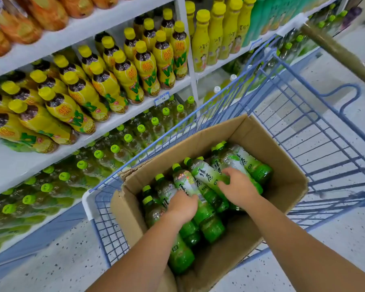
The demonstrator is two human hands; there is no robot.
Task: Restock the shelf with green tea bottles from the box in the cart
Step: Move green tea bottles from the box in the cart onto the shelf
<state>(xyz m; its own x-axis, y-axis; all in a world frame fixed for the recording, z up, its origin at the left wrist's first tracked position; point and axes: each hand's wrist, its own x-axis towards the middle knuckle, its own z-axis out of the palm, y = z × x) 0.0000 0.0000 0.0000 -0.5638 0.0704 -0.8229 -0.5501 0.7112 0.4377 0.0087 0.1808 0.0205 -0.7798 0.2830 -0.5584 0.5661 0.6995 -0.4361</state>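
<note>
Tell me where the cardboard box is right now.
Head view, lower centre: the cardboard box sits in the blue wire cart, right of the shelf, holding green tea bottles that the left hand and right hand grip.

I see both bare forearms stretched forward and down, side by side | left hand (182,204) palm down, fingers curled round a green tea bottle (182,180) | right hand (238,188) palm down, thumb and fingers curled on a second green tea bottle (207,171)
</note>
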